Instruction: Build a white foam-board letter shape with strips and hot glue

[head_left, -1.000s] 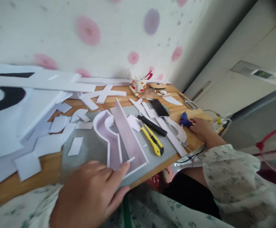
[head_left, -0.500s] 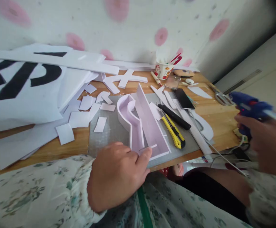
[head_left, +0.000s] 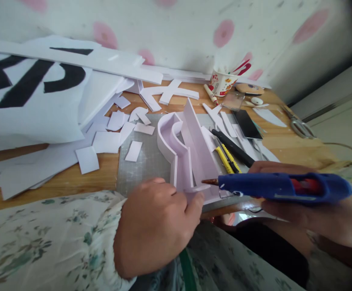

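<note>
A white foam-board letter shape (head_left: 184, 150) with raised walls lies on a grey cutting mat (head_left: 142, 163) at the near edge of a wooden table (head_left: 103, 180). My left hand (head_left: 156, 224) is closed on the near end of that shape, thumb against its front wall. My right hand (head_left: 312, 214) grips a blue glue gun (head_left: 281, 188) held level. The gun's metal nozzle points left and sits just above the shape's near corner, close to my left thumb.
A yellow utility knife (head_left: 228, 159) and a black one (head_left: 232, 147) lie right of the shape. Foam scraps (head_left: 109, 141), lettered sheets (head_left: 33, 93), a paper cup (head_left: 223, 83), a phone (head_left: 247, 124) and scissors (head_left: 297, 125) cover the table. A spotted wall stands behind.
My right hand picked up the glue gun from the table's right side and carried it left to the shape's near corner. My left hand stayed on the shape.
</note>
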`<action>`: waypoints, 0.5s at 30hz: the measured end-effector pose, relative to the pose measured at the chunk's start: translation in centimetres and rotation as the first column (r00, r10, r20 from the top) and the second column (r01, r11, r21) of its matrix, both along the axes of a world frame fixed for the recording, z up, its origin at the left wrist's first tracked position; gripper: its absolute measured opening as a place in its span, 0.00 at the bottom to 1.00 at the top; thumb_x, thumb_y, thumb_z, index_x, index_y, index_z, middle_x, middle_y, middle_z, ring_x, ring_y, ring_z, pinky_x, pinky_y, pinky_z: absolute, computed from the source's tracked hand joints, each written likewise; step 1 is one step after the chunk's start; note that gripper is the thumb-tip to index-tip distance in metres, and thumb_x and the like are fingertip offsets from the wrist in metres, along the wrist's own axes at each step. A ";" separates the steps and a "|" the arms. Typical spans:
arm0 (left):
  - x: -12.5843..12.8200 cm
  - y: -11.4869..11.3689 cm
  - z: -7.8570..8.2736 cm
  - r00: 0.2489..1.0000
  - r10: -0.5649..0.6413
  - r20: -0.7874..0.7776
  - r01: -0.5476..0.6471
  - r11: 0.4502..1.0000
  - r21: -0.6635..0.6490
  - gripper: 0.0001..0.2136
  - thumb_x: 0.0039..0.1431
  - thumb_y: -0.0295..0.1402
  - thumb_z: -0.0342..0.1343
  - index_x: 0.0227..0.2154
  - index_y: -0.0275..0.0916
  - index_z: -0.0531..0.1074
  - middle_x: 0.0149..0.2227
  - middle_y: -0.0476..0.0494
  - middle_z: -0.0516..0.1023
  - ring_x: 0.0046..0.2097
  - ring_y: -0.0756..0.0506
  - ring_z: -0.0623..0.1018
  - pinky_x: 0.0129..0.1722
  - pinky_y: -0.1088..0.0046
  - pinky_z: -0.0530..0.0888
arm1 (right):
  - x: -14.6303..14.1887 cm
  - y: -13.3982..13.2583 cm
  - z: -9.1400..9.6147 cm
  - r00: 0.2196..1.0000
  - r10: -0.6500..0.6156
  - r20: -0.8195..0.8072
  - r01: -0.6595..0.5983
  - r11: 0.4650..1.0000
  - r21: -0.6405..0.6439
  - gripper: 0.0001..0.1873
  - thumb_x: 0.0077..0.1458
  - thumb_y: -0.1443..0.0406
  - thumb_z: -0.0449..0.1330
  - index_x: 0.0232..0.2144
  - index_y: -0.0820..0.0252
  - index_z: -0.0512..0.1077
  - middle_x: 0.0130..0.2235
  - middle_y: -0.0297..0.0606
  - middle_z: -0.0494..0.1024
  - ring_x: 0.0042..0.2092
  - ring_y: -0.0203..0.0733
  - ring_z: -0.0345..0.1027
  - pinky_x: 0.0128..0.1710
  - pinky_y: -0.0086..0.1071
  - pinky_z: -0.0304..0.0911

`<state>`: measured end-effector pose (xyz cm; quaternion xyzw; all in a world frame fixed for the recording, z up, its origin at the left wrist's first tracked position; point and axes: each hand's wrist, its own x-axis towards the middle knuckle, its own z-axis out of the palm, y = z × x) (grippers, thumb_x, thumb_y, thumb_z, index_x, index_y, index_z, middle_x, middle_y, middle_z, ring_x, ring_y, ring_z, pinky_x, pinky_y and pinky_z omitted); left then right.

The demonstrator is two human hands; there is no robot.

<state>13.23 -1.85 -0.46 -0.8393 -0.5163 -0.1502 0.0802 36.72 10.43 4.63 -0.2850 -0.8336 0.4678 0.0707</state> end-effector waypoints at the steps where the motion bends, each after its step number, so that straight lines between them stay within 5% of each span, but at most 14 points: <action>1: 0.0 0.0 0.0 1.000 0.000 0.006 0.000 1.000 0.003 0.09 0.60 0.29 0.50 0.37 0.39 0.76 0.18 0.51 0.70 0.21 0.44 0.73 0.19 0.67 0.65 | 0.0 0.1 -0.1 1.000 0.009 0.018 -0.009 1.000 -0.014 0.06 0.55 0.60 0.62 0.36 0.51 0.76 0.34 0.34 0.77 0.33 0.41 0.72 0.30 0.29 0.67; 15: 0.4 -0.4 0.0 0.999 0.017 0.049 -0.014 0.998 -0.068 0.11 0.56 0.29 0.52 0.39 0.38 0.76 0.17 0.51 0.72 0.19 0.42 0.72 0.17 0.65 0.65 | -0.3 0.5 -1.0 0.983 0.107 0.148 -0.107 0.994 -0.009 0.05 0.54 0.59 0.63 0.34 0.51 0.77 0.30 0.32 0.74 0.29 0.37 0.67 0.26 0.29 0.61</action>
